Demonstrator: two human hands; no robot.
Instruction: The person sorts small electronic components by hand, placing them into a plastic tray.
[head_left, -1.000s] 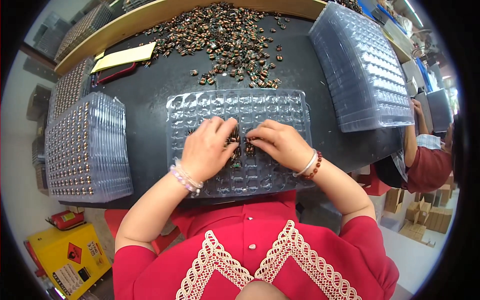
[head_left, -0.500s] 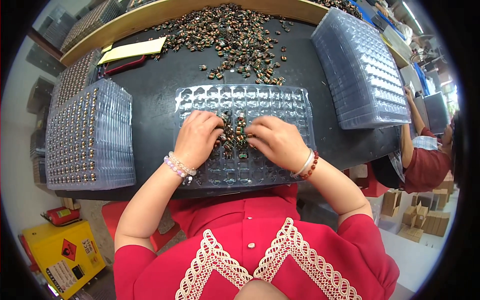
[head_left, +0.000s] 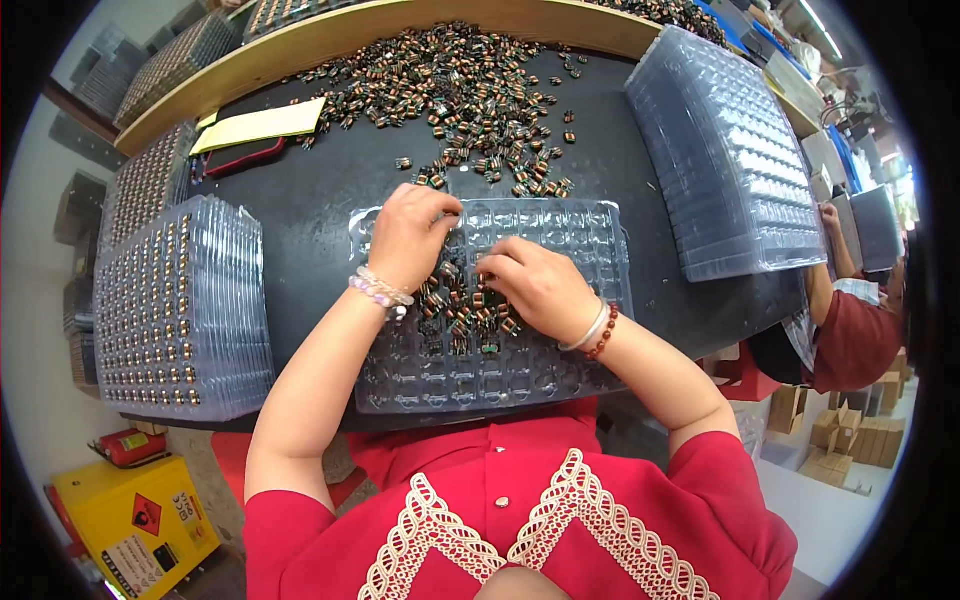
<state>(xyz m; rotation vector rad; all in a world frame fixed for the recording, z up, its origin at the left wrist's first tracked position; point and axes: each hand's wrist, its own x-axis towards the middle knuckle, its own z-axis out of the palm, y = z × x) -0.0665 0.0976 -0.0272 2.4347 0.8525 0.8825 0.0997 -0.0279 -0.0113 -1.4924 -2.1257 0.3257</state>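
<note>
A clear plastic tray (head_left: 400, 394) with rows of moulded cells lies before me on the black table. Small copper-wound coils (head_left: 468, 312) are heaped loosely on its middle. My left hand (head_left: 408, 238) reaches over the tray's far rows, thumb and fingertips pinched together; whatever they hold is hidden. Over the right side of the heap is my right hand (head_left: 545, 288), its fingers curled and closed at a coil (head_left: 482, 282) by the fingertips.
Beyond the tray spreads a large pile of coils (head_left: 470, 95), backed by a wooden ledge (head_left: 330, 22). Filled trays (head_left: 180, 310) are stacked at left, near a yellow paper pad (head_left: 258, 124). Another stack of clear trays (head_left: 720, 160) stands at right; past it a co-worker's arm (head_left: 825, 290) shows.
My left hand has moved from the heap to the tray's far rows. My right hand has shifted slightly left over the heap. The whole view has tipped, so the tray sits lower.
</note>
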